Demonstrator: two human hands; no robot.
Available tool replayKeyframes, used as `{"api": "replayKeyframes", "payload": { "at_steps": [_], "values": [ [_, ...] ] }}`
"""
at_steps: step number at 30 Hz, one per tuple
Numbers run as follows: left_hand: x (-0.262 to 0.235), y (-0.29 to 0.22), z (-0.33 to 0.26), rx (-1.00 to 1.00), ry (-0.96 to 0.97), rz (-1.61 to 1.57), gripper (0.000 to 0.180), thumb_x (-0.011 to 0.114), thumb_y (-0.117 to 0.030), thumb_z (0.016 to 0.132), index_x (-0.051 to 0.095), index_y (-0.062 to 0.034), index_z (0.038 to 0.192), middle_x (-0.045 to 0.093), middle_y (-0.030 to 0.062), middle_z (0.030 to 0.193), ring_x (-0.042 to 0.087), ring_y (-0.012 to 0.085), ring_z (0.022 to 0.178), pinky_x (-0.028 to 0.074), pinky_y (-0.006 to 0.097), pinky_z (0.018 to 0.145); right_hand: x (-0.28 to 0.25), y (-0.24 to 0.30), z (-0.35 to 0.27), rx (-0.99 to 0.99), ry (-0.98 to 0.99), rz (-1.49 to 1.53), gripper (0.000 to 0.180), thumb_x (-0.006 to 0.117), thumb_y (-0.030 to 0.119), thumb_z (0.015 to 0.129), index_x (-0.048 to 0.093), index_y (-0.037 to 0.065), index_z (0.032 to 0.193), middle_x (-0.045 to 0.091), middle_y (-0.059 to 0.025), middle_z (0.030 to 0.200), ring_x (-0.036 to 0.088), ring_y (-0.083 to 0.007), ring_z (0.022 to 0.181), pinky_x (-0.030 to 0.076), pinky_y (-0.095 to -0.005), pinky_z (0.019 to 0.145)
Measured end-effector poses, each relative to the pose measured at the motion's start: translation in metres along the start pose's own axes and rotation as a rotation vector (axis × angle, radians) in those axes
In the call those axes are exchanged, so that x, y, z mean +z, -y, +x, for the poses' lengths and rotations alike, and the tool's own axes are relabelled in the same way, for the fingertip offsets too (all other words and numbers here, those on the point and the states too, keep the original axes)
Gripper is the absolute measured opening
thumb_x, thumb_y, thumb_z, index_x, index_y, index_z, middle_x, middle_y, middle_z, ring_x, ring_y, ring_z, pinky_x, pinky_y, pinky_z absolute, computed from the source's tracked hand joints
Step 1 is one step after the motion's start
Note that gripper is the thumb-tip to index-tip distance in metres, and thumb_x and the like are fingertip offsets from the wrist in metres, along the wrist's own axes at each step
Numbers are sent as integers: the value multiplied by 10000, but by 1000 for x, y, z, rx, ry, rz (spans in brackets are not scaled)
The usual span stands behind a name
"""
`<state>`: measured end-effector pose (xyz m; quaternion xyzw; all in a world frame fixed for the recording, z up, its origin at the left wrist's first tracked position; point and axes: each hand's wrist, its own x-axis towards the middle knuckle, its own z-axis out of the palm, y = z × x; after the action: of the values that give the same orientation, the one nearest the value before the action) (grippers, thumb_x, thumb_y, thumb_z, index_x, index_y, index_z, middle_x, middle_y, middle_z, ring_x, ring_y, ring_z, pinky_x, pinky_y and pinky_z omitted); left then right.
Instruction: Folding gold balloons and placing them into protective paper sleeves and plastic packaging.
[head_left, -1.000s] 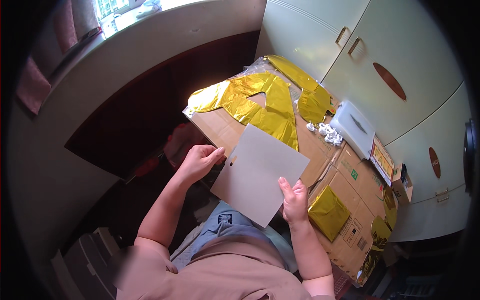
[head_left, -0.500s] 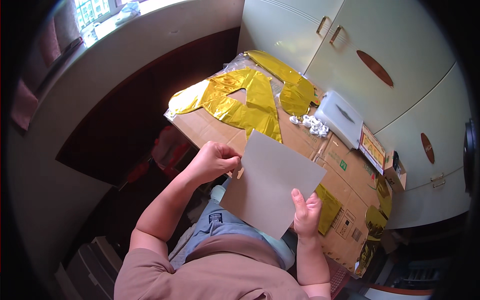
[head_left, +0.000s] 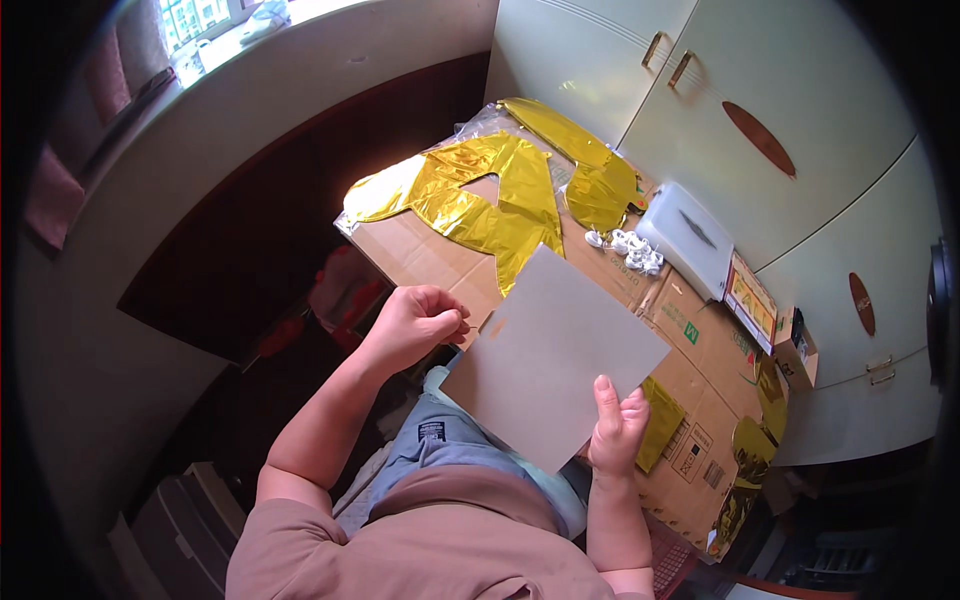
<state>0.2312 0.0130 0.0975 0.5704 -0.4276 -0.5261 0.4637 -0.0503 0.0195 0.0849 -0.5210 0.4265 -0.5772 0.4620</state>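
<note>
Head view: a seated person held one flat grey rectangular card sheet point(head_left: 555, 360) over the lap, at the near edge of the cardboard-covered desk point(head_left: 420, 255). The right hand point(head_left: 617, 430) pinched the sheet's lower right edge, thumb on top, grip closed on it. The left hand point(head_left: 415, 325) was curled shut at the sheet's left corner, seemingly nipping something thin; what it was could not be told. The step would go best with the sheet held level and steady while the left fingers worked the corner. Counted on the desk: one large crinkled gold foil letter-shaped balloon point(head_left: 480, 200) at the far edge, one white plastic lidded box point(head_left: 690, 238) by the right edge, and one cluster of small white pieces point(head_left: 628, 245) just beside it.
</note>
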Motion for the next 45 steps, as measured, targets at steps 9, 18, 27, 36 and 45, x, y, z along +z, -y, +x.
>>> {"api": "replayKeyframes", "payload": {
  "at_steps": [9,18,27,36,45],
  "values": [
    [-4,0,0,34,90,56,191,658,-132,873,726,45,899,697,36,737,658,83,681,541,236,660,11,4,-1,43,79,-45,275,629,79,975,501,39,736,511,61,692,380,-23,629,328,-209,553],
    [-1,-1,-7,-8,58,287,175,655,-110,828,728,47,851,703,62,719,669,96,662,550,248,647,7,14,-8,-53,189,-294,164,636,79,965,579,-12,841,568,15,687,450,-64,595,402,-246,552],
    [-12,26,-10,-35,100,-50,171,658,-109,924,712,51,946,712,51,794,682,101,726,554,243,692,15,14,-16,-86,105,-285,105,619,63,963,603,-14,894,518,66,712,385,-31,638,327,-210,565],
    [-11,17,-15,-12,83,202,143,676,-94,854,726,38,872,700,43,746,654,85,682,539,240,653,13,6,-16,-46,119,-284,130,610,78,975,596,-5,876,541,56,732,411,-28,658,345,-210,588],
    [-17,31,-16,-20,-147,277,166,685,-107,841,716,50,886,715,106,773,675,115,710,551,265,676,25,8,-20,-96,50,-217,139,614,54,971,582,5,845,563,44,772,425,-26,683,351,-204,600]
  ]
}}
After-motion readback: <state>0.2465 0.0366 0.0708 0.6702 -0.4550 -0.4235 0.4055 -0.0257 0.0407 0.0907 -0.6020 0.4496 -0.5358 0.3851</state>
